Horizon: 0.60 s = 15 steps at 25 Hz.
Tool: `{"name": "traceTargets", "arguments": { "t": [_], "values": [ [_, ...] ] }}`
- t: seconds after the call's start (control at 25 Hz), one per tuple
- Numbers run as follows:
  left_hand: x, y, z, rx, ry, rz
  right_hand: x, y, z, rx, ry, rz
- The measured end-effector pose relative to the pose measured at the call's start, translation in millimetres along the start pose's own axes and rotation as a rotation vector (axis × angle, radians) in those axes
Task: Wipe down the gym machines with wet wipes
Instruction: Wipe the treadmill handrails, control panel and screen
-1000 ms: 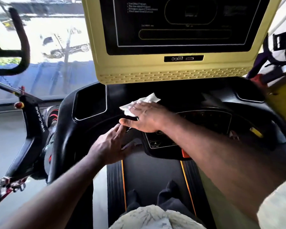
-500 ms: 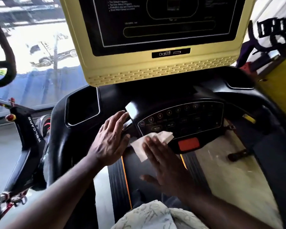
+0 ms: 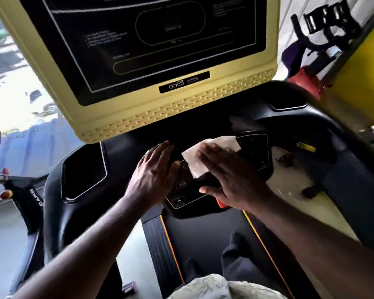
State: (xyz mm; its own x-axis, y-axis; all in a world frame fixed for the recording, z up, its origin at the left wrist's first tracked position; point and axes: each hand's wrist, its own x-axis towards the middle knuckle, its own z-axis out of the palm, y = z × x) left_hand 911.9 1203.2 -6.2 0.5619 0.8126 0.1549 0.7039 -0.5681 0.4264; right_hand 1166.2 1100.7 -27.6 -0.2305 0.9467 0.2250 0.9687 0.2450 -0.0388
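A black treadmill console (image 3: 257, 152) with a button panel sits below a yellow-framed screen (image 3: 151, 117). My right hand (image 3: 229, 175) lies flat on the button panel, pressing a white wet wipe (image 3: 194, 162) against it; the wipe sticks out past the fingers to the upper left and upper right. My left hand (image 3: 153, 173) rests flat on the console's left edge, fingers together and pointing up, holding nothing. The two hands are a short gap apart. Most of the panel's buttons are hidden under my right hand.
A cup-holder recess (image 3: 82, 171) lies left of the panel. The treadmill belt (image 3: 205, 238) with orange edge lines runs below. An exercise bike frame (image 3: 28, 201) stands at the left, another bike (image 3: 324, 29) at the upper right beside a yellow wall (image 3: 363, 74).
My right hand slid the wipe up from the panel's lower edge onto the button panel. My left hand stayed on the console's left edge. The camera view shifted.
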Motion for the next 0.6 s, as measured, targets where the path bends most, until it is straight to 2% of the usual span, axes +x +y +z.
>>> {"name": "traceTargets", "arguments": {
  "t": [0.08, 0.12, 0.16, 0.28, 0.36, 0.44, 0.52, 0.6],
  "values": [
    [11, 6, -2, -0.006, -0.043, -0.075, 15, 36, -10, -0.004, 0.124, 0.278],
    [16, 11, -1, -0.01, -0.053, -0.12, 24, 51, -15, 0.0, 0.123, 0.424],
    [19, 14, 1, -0.001, -0.05, -0.15, 33, 59, -17, -0.018, 0.08, 0.475],
    [32, 26, 3, 0.017, -0.016, -0.215, 68, 51, -24, 0.066, -0.016, 0.311],
    [44, 33, -3, -0.014, 0.004, -0.261, 94, 36, -32, 0.181, -0.158, 0.139],
    [52, 35, -5, -0.011, -0.012, -0.288, 112, 42, -35, 0.284, -0.355, 0.048],
    [59, 37, -5, 0.014, -0.034, -0.313, 120, 81, -30, 0.32, -0.476, 0.085],
    [66, 44, 0, 0.036, -0.043, -0.366, 114, 131, -26, 0.333, -0.477, 0.212]
  ]
}}
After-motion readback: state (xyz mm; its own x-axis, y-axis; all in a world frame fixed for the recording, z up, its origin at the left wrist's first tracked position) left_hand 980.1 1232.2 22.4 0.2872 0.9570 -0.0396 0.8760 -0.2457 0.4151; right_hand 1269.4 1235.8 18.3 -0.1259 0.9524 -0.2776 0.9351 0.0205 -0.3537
